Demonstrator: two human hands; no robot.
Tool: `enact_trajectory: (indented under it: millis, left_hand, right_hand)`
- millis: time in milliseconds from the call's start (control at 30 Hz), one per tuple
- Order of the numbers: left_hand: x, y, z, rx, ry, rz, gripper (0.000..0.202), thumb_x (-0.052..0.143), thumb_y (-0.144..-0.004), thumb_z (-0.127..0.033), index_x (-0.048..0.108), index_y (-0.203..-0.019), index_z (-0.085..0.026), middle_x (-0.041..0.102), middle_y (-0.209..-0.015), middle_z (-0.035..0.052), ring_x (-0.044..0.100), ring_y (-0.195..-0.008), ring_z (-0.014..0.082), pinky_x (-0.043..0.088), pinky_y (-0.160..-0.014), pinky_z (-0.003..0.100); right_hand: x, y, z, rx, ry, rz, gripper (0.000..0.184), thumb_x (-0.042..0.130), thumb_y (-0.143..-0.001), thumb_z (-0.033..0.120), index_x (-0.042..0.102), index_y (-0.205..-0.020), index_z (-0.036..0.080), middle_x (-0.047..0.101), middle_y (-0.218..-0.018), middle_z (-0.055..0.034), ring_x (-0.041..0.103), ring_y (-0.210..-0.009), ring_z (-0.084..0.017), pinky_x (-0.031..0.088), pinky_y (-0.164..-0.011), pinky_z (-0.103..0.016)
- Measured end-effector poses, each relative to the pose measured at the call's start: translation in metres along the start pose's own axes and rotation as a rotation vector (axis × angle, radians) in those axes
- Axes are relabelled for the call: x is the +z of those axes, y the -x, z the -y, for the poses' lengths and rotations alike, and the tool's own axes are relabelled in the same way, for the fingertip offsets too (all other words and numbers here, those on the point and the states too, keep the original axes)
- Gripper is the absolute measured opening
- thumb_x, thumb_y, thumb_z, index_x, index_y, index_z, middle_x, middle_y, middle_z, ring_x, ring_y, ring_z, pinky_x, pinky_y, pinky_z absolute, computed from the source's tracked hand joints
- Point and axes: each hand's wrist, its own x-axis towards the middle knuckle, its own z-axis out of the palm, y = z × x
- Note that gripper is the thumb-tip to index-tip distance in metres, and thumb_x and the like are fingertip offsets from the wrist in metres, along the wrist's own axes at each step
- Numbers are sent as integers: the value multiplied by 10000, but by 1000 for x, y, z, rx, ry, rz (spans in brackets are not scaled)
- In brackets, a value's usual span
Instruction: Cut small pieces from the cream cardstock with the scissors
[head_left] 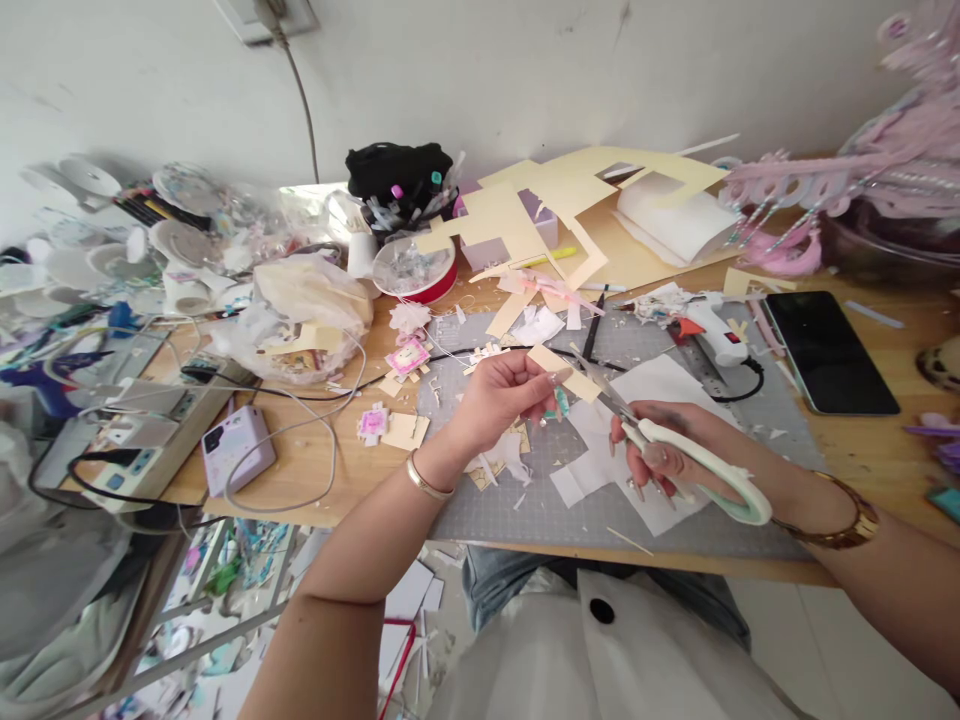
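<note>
- Cream card (579, 382), held above the mat (480, 520), looks light and stiff, probably easily creased; its edges suit a pinch clear of the scissors (679, 437).
- Left hand (510, 395) pinches the card toward its left; right hand (686, 418) grips the scissors, blades by its right end.
- Grey mat lies on a wooden counter (847, 445), strewn with scraps (406, 431).
- Pale wall (525, 80) behind; phone (832, 350) at right.
</note>
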Motion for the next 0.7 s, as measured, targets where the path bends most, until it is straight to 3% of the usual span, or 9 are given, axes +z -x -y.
enact_trajectory:
  millis: [467,700]
  left_hand:
    - [-6,-2,2,-36,34,51,423,836,-682,-506,596,-659,-158,646,-556,-7,455,-392,35,343,-381,165]
    - [-8,-4,0,-65,21,56,449,856,-646,-526,606,-638,-154,648,-556,-2,450,-397,34,332,-378,165]
  right_hand:
    - [4,1,3,41,-74,-11,467,787,-698,593,607,-887,205,595,-636,18,527,-491,-109,427,-426,-226]
    - [1,0,-4,27,-34,-25,410,740,-761,563,628,-921,203,597,-613,21,498,-463,-102,405,-417,-224]
